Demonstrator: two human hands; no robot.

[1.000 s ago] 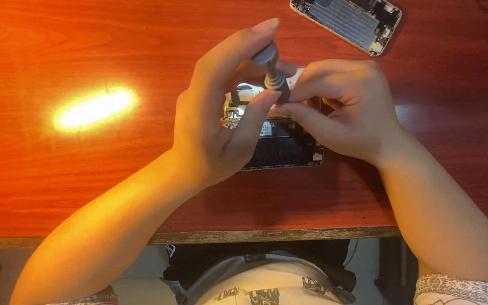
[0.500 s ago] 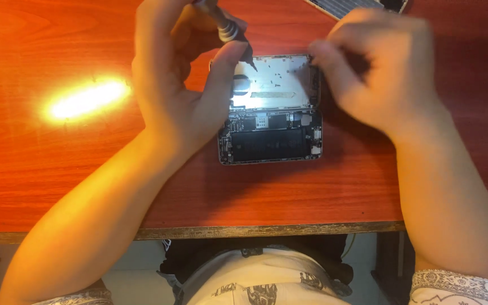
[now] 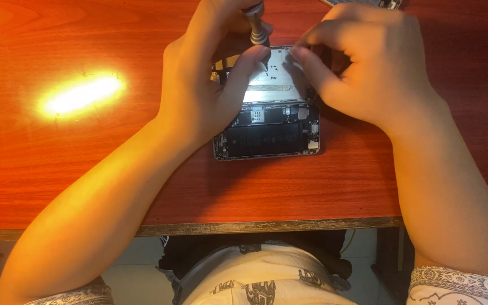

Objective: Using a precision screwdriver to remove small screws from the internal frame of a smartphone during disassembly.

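Hands over opened phone (image 3: pixel 268 121) on red wooden table (image 3: pixel 86 164).

Head view: left hand (image 3: pixel 207 85) clenched round small metal screwdriver (image 3: pixel 257 28), thumb pressed near its tip, tool held upright over silver metal plate (image 3: pixel 272 85) covering upper half of phone. Right hand (image 3: pixel 362 62) curled, fingertips (image 3: pixel 300 53) pinched down on plate's upper right edge; whether anything sits between them, cannot tell. Phone lying flat near table's middle, just between both hands, dark battery and circuit parts exposed along its lower half. Bright patch of reflected light (image 3: pixel 80 93) well to left. Corner of second opened device (image 3: pixel 368 3) at top edge, beyond right hand. Patterned white garment (image 3: pixel 261 277) below table edge.
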